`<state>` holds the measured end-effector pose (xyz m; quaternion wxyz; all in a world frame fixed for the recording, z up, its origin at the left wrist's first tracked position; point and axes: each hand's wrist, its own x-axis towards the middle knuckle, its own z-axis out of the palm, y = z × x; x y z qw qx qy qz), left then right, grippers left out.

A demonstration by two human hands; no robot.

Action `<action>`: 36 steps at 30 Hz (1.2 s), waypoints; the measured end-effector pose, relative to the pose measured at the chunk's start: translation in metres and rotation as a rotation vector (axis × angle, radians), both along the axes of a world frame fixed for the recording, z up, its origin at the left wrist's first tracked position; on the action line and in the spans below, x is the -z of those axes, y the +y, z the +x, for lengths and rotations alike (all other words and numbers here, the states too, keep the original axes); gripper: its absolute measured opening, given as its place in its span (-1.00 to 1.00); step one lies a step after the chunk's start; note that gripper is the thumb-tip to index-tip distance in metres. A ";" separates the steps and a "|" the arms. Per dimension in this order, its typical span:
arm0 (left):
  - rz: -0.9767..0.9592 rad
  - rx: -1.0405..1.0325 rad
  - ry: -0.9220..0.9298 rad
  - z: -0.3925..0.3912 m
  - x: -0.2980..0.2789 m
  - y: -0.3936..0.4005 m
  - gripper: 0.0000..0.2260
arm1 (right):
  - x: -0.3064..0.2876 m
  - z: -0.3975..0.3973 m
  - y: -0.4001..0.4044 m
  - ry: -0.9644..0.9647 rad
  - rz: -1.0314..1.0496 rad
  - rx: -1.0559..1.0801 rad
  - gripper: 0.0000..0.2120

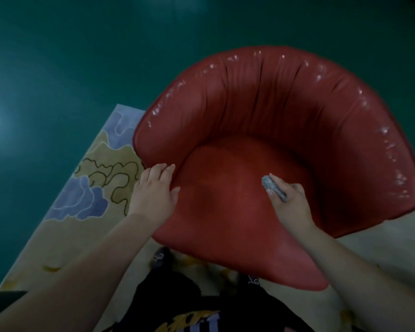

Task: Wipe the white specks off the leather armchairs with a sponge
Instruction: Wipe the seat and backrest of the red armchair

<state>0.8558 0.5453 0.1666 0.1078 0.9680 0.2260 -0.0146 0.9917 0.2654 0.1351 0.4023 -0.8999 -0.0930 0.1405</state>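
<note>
Armchair (pixel 261 111) leather, a dull red, fills the middle and right of the head view, its curved back wrapping round from the left side to the far side and down the right. White specks (pixel 391 142) dot the top rim of that back, thickest along the right curve, with a thinner scatter on the far and left stretches. The seat cushion (pixel 225 212) is smooth and shows no specks that can be made out; its near edge reaches toward the person's legs.

The sponge (pixel 273 187), small and grey, is over the right part of the seat, pinched in the right hand (pixel 291 207) between thumb and fingers, with its tip pointing toward the far left. Whether it touches the leather cannot be told. The left hand (pixel 155 190) lies on the chair's left side where arm and seat meet, fingers straight and close together, flat against the leather and holding nothing.

The chair stands on a pale rug (pixel 94 188) with blue and tan cloud-like shapes outlined in dark wavy lines; the rug's left edge runs slantwise from near left to the far middle. Beyond it a dark green floor (pixel 82 56) spreads over the left and far parts of the room, with a soft glare at the left edge. Dark clothing with yellow print (pixel 189 317) shows at the near edge.
</note>
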 end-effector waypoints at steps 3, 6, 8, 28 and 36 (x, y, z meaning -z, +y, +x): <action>-0.030 0.031 -0.048 0.009 -0.009 0.044 -0.49 | -0.003 -0.001 0.041 -0.008 0.009 0.055 -0.59; -0.056 0.062 -0.066 0.018 -0.016 0.092 -0.48 | -0.006 -0.006 0.085 0.028 0.025 0.122 -0.60; -0.054 0.121 -0.046 0.026 -0.021 0.130 -0.48 | -0.011 -0.010 0.117 0.041 0.039 0.196 -0.60; -0.441 0.456 0.221 0.133 -0.017 0.251 -0.21 | -0.028 -0.026 0.250 0.051 0.177 0.506 -0.61; -0.528 0.564 0.283 0.212 0.007 0.290 -0.06 | -0.025 -0.014 0.310 0.069 0.248 0.657 -0.62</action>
